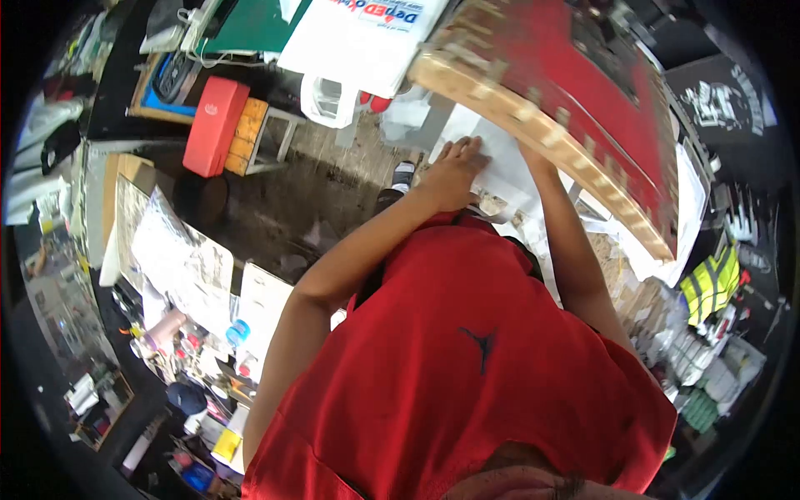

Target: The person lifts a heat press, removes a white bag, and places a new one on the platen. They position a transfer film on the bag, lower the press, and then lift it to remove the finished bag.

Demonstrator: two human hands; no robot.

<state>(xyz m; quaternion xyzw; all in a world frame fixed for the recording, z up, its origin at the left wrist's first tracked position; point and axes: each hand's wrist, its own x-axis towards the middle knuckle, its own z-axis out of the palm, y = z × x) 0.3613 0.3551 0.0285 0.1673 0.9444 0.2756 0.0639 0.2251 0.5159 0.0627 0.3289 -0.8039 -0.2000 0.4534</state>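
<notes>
Below the raised wooden frame lies a white sheet (500, 162). My left hand (455, 173) rests at the sheet's left side, its fingers spread and nothing held in them. The frame (533, 125), with a red screen (583, 100) fastened in it, stands tilted at the upper right. My right hand is hidden behind the frame's near edge; only the wrist and forearm show beside it. Whether that hand holds the frame or the sheet cannot be seen.
At the upper left a red box (217, 125) sits on a wooden stool (247, 137). White printed bags (358, 42) hang over the table's far side. A cluttered table is at the lower left. A yellow vest (711, 285) lies at the right.
</notes>
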